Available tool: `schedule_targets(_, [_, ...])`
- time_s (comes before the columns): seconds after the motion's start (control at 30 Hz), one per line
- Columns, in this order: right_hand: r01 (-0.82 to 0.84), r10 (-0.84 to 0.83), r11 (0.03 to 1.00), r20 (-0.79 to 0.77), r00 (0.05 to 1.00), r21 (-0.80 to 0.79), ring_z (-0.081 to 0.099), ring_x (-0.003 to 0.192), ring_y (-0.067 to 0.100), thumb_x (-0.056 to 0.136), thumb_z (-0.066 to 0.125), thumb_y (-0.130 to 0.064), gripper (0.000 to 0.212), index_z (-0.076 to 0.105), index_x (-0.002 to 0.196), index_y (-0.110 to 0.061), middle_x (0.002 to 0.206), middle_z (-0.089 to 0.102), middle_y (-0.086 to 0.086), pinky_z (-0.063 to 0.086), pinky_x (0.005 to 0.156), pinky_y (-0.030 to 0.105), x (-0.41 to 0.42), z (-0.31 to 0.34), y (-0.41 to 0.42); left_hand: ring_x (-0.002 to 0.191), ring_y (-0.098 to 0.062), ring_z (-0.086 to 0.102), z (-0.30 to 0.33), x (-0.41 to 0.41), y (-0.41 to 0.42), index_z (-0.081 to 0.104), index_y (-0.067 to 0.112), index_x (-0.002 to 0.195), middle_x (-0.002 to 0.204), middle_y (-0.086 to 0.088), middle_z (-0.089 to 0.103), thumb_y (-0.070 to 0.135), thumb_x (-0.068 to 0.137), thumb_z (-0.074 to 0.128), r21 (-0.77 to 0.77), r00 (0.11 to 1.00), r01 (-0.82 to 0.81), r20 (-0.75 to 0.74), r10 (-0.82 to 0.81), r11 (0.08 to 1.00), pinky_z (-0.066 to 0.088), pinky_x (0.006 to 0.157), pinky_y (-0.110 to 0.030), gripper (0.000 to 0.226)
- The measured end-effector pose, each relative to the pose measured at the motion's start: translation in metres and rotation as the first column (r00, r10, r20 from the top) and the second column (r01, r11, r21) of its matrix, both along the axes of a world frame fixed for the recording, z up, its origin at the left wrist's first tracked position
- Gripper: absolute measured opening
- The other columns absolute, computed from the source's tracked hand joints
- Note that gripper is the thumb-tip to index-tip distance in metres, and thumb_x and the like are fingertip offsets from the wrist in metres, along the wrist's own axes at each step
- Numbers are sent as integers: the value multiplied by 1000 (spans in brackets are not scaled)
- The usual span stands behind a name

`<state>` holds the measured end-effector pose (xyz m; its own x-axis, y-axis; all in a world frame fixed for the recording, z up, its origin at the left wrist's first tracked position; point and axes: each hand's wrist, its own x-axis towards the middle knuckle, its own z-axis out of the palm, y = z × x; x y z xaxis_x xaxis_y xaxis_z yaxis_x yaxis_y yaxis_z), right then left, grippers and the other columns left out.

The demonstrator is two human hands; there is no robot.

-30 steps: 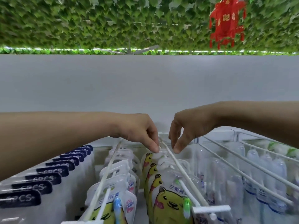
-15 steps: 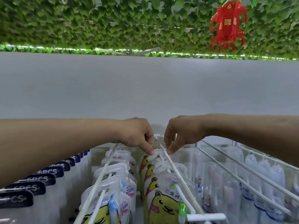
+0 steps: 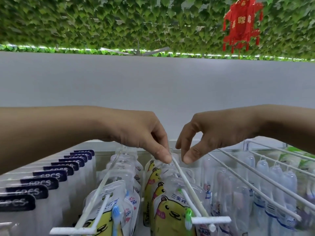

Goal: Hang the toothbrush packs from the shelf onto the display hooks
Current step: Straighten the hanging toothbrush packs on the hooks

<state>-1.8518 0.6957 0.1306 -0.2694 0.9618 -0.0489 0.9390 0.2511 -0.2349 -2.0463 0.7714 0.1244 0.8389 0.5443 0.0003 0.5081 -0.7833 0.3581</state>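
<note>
Yellow bear toothbrush packs [image 3: 168, 212] hang in a row on a white display hook [image 3: 185, 183] at the centre. At the back of that row, my left hand [image 3: 141, 132] reaches down, with its thumb and fingertips pinching the clear top of the rearmost pack [image 3: 157, 163] right beside the hook rod. My right hand [image 3: 213, 132] hovers just right of the rod with thumb and forefinger curved and apart, holding nothing. The pack's hang hole is hidden by my fingers.
A second hook [image 3: 100, 189] with similar packs runs to the left. Dark-labelled packs [image 3: 42, 181] line the far left. More white hooks [image 3: 255, 184] with clear packs fill the right. A white panel [image 3: 153, 82] rises behind; a red ornament [image 3: 242, 23] hangs among leaves above.
My right thumb and forefinger have spread apart and come off the pack. Both hands stay at the back of the centre hook, and the left keeps its pinch.
</note>
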Motion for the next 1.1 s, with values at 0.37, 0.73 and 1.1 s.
schedule_targets(0.37, [6, -8, 1000, 85, 996, 22, 66, 109, 7, 79, 81, -45, 16, 71, 72, -35, 113, 74, -8, 50, 100, 31, -5, -22, 5, 64, 8, 60, -22, 5, 4, 74, 27, 79, 68, 19, 70, 39, 72, 84, 92, 999, -37, -37, 40, 995, 49, 69, -18, 16])
schedule_targets(0.73, [67, -86, 992, 182, 979, 110, 64, 104, 5, 80, 79, -50, 19, 74, 85, -32, 106, 73, -11, 51, 96, 30, -11, -26, 17, 57, 10, 55, -23, 10, 10, 73, 29, 75, 61, 21, 66, 39, 72, 84, 202, 989, -135, -30, 144, 970, 42, 60, -15, 16])
schedule_targets(1.1, [-27, 26, 1000, 13, 1000, 16, 65, 83, -12, 68, 78, -55, 20, 78, 84, -44, 114, 70, -22, 44, 72, 9, -18, 3, -56, 79, -1, 68, -5, -13, -52, 78, 29, 84, 80, 11, 75, 40, 68, 83, 68, 1000, -22, -12, 23, 997, 54, 91, -27, 20])
